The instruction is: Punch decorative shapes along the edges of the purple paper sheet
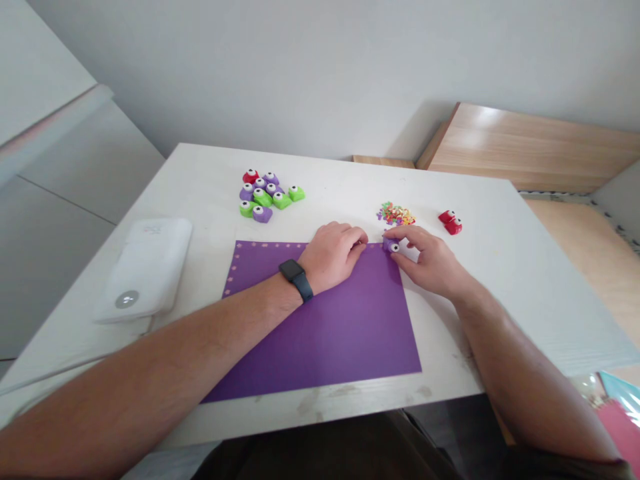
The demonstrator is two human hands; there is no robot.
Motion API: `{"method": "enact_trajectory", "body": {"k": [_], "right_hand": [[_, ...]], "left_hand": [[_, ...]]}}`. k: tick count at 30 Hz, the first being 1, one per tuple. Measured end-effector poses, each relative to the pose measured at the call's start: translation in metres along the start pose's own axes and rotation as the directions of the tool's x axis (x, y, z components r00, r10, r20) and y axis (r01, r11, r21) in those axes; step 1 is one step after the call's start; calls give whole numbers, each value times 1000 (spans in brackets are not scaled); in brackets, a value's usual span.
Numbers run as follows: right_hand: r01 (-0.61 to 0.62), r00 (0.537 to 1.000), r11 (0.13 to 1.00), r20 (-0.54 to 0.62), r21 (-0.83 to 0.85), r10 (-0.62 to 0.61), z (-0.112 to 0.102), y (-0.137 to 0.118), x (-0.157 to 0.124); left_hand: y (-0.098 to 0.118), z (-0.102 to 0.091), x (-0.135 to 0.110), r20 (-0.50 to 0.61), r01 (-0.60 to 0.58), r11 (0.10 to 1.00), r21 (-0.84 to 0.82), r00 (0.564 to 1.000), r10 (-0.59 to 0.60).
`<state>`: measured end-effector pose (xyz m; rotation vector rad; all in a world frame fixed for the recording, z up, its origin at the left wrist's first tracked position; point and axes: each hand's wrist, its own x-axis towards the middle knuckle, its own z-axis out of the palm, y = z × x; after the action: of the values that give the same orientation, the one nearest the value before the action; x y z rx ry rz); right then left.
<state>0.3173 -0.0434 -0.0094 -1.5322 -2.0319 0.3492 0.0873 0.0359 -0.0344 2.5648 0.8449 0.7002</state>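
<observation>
A sheet of purple paper (325, 333) lies on the table, with a row of small punched shapes along its top edge and down part of its left edge. My left hand (333, 257), wearing a dark watch (296, 279) at the wrist, pinches the top edge of the sheet. At the paper's upper right corner sits a small purple craft punch (390, 245) with a white star-marked button. The fingers and thumb of my right hand (425, 260) are closed around this punch. Just beyond it is a pile of tiny multicoloured paper cutouts (396, 213).
Several red, purple and green craft punches (270, 193) stand grouped at the back left of the white table (340, 180). Two red punches (451, 222) are at the right. A white rounded device (150, 267) with a cable lies at the left. A wooden panel (530, 147) stands behind at right.
</observation>
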Motion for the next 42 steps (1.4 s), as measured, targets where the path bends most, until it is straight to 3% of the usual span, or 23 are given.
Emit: {"method": "enact_trajectory", "body": {"k": [42], "right_hand": [[12,1000,999,4,-43,-12,0,-1,1]], "left_hand": [[-1,2,-1,7,3,999,49,1000,-4]]}}
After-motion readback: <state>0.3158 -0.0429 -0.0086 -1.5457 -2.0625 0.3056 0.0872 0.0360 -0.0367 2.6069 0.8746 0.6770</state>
